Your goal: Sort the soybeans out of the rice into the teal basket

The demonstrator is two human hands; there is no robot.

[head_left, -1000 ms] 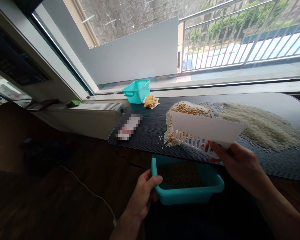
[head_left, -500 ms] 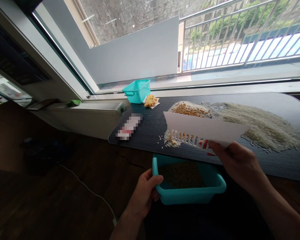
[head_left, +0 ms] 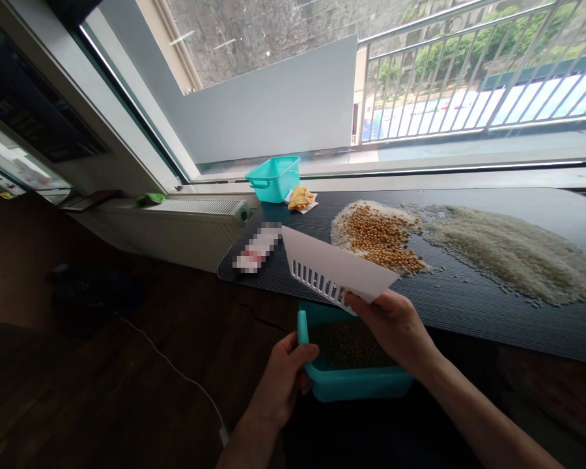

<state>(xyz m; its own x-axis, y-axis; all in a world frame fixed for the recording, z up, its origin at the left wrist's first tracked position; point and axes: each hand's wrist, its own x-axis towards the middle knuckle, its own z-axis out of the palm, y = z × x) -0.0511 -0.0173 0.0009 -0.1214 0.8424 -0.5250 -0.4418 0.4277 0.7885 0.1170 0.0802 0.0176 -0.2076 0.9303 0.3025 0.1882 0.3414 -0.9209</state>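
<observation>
The white slotted scoop (head_left: 336, 270) sits tilted in the air just above the front edge of the desk (head_left: 469, 306), with its slotted side facing down and to the left. It hangs over the near teal tub (head_left: 356, 384). Your right hand (head_left: 395, 326) holds the scoop by its lower right corner, the fingers closed on the plastic. Whether anything lies inside the scoop cannot be told from this side.

The near teal tub is below the desk edge and holds a layer of brownish beans (head_left: 346, 342). Your left hand (head_left: 283, 374) grips its left rim, with the thumb over the top and the fingers curled around the outside.

On the desk just behind the scoop lies a pile of yellow beans (head_left: 378, 234) on a bed of white rice, and a long spread of rice (head_left: 508, 251) stretches away to the right. At the far left corner stand a second teal tub (head_left: 273, 177) and a yellow wrapper (head_left: 300, 197) beside it. A radiator (head_left: 176, 221) runs under the window to the left.
</observation>
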